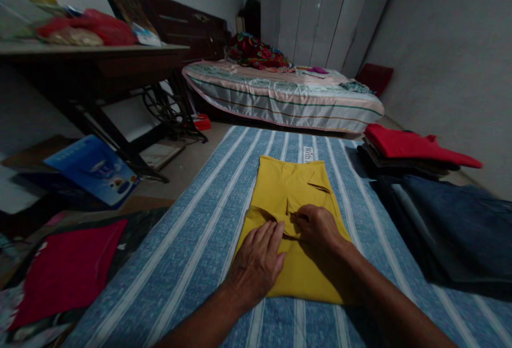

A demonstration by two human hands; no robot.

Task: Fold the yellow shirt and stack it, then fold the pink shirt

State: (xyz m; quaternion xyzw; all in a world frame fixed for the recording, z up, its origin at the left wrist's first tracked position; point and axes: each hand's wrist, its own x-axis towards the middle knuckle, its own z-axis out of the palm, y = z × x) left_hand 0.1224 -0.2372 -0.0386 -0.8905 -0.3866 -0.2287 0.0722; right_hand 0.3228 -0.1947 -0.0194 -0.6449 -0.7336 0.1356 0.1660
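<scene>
Yellow trousers [304, 278] lie folded on a blue-and-white striped cloth [200, 220], waistband towards the far end and a slanted pocket slit on the right. A flap of the yellow fabric is turned over across their middle. My left hand [256, 260] rests flat on this fabric, fingers stretched out and pointing away from me. Close by on the right, my right hand [320, 226] is closed, with thumb and fingers pinching the edge of the flap near the centre. Its fingertips are partly hidden in the fold.
On the right are stacked dark jeans [460, 220] and a pile topped by a red garment [416, 145]. A crimson cloth [76, 262] lies at left, near a blue box [96, 172]. Beyond stand a treadle sewing table [92, 62] and a bed [288, 100].
</scene>
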